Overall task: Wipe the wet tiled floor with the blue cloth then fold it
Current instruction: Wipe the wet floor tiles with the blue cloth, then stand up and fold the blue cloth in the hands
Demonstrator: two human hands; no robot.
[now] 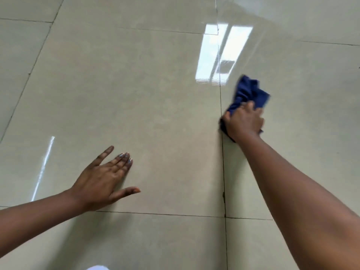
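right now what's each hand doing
left hand: open, flat on the tiled floor, holding nothing
right hand: closed on the blue cloth

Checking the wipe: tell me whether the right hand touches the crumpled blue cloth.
Touching. Head view: right hand clenches the crumpled blue cloth, fingers wrapped over it.

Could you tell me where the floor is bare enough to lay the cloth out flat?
The big tile between the left hand and the right hand is bare. So is the floor nearer the person. Only the spot under the cloth is taken.

Glossy beige tiled floor (155, 94) bears a crumpled blue cloth (249, 94) beside a grout line (222, 117).
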